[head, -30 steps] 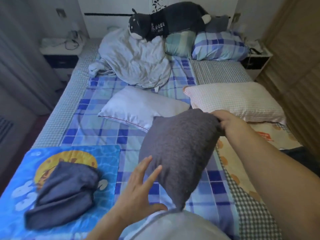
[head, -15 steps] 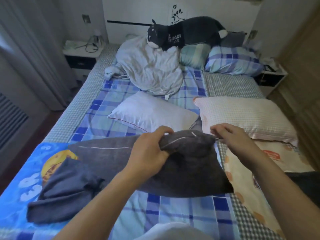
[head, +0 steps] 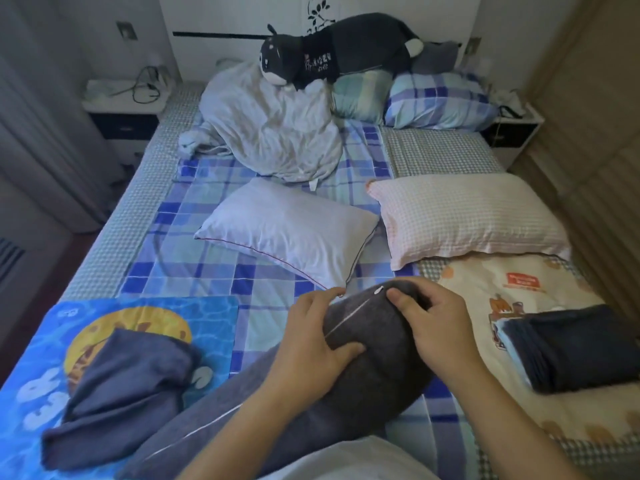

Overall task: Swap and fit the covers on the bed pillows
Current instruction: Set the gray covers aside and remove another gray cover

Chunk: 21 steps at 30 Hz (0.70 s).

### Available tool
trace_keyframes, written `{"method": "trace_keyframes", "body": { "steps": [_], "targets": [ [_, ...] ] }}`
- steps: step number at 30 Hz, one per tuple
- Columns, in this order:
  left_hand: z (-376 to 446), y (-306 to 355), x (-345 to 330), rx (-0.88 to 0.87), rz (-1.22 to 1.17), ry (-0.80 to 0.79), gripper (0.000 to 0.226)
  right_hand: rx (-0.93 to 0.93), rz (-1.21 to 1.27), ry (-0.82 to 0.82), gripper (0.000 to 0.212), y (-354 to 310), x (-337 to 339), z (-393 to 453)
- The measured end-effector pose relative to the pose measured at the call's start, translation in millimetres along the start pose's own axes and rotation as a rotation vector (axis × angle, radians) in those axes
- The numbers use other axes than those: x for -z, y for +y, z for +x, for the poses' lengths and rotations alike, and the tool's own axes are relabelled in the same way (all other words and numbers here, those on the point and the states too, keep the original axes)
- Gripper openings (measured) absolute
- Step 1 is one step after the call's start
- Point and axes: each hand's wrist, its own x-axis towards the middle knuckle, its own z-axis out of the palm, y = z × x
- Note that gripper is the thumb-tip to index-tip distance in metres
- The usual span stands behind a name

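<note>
Dark grey pillow [head: 374,358] under the fingers [head: 401,301], with a thin white zip line. Beyond them, a plain white pillow [head: 291,230] and a pink-checked one [head: 464,216] (small checks). Blue plaid sheet [head: 194,237] below.

The bed [head: 114,244] fills the frame, spread with a blue plaid sheet [head: 207,251]. Upper centre lies a crumpled grey duvet [head: 270,133]; upper right, plaid pillows [head: 440,102] under a dark plush toy [head: 339,46]. At centre rest a white pillow [head: 291,233] and a pink checked pillow [head: 464,216]. Lower left, a blue cartoon cover [head: 41,375] carries a dark folded cover [head: 121,393]; lower right, a cream printed cover [head: 485,299]; bottom centre, a grey covered pillow [head: 363,375]
</note>
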Motion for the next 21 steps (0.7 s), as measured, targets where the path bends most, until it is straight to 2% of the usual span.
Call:
{"method": "trace_keyframes", "body": {
  "steps": [1, 3, 5, 8, 11, 14, 21],
  "targets": [
    [-8, 5, -2, -0.055, -0.042, 0.057, 0.055, 0.009, 0.015, 0.030, 0.029, 0, -4, -3],
    [-15, 15, -4, -0.121, -0.103, 0.204, 0.029, 0.048, -0.002, 0.051, 0.026, 0, -14, -7],
    [-13, 25, -2, -0.106, -0.086, 0.313, 0.004, 0.076, -0.019, 0.025, 0.022, -3, -22, -9],
    [-4, 33, 9, -0.029, -0.020, 0.286, 0.015, 0.077, 0.022, -0.009, 0.018, -11, -33, -15],
    [-2, 41, 20, 0.019, 0.131, 0.174, 0.014, 0.032, 0.084, 0.024, 0.017, -16, -41, -21],
    [-1, 47, 27, 0.057, 0.233, 0.129, 0.016, 0.027, 0.095, 0.032, 0.015, -18, -45, -24],
    [-4, 59, 33, -0.020, 0.338, 0.074, 0.010, 0.013, 0.123, 0.034, 0.015, -21, -43, -25]
  ]
}}
